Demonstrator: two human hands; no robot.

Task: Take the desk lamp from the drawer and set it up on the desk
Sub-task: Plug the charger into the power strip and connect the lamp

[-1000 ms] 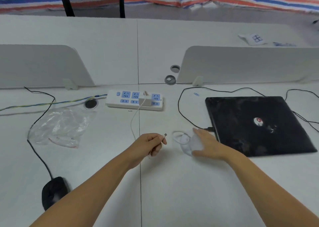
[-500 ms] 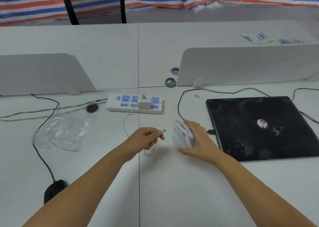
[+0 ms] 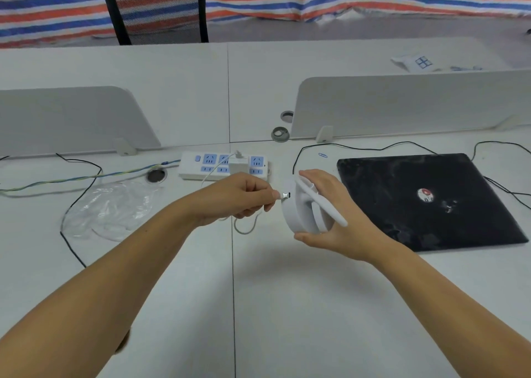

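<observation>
My right hand grips the small white desk lamp, lifted off the desk and tipped on its side so the round base faces left; its folded arm lies across the base. My left hand pinches the metal plug of a thin white cable, with the plug tip touching the rim of the lamp's base. The cable loops under my left hand and runs back to a white charger plugged into the white and blue power strip.
A closed black laptop lies right of the lamp with black cords around it. A crumpled clear plastic bag and a black cable lie at left. Grey divider panels stand behind, and a black chair beyond.
My right hand lifted the lamp off the desk and tipped it on edge. My left hand brought the cable plug right, up to the lamp's base. The camera tilted up.
</observation>
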